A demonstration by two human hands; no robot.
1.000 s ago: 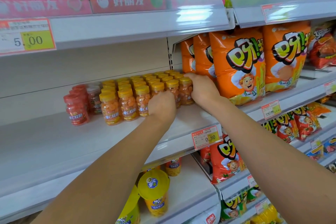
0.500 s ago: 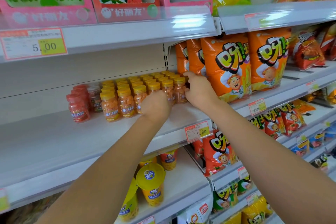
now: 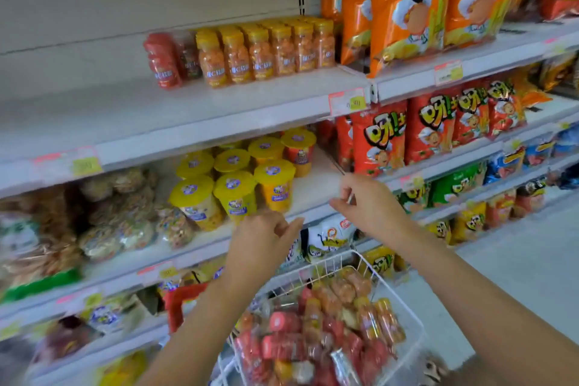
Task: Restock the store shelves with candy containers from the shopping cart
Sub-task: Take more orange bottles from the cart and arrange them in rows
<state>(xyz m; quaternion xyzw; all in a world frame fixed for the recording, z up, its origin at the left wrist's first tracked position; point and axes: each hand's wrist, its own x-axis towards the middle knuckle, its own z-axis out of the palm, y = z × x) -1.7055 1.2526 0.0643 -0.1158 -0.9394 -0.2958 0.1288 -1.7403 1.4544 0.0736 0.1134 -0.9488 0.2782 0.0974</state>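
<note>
Away from the shelved candy bottles (image 3: 266, 50), the left hand (image 3: 263, 238) and right hand (image 3: 366, 207) are dropping toward the cart (image 3: 360, 255), loosely curled, carrying nothing, likely fetching more.

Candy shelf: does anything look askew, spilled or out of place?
Nothing stands out. The orange bottles stand upright in tidy rows on the shelf, the red bottles upright at their left. The loose bottles in the cart lie jumbled, but none has spilled out.
</note>
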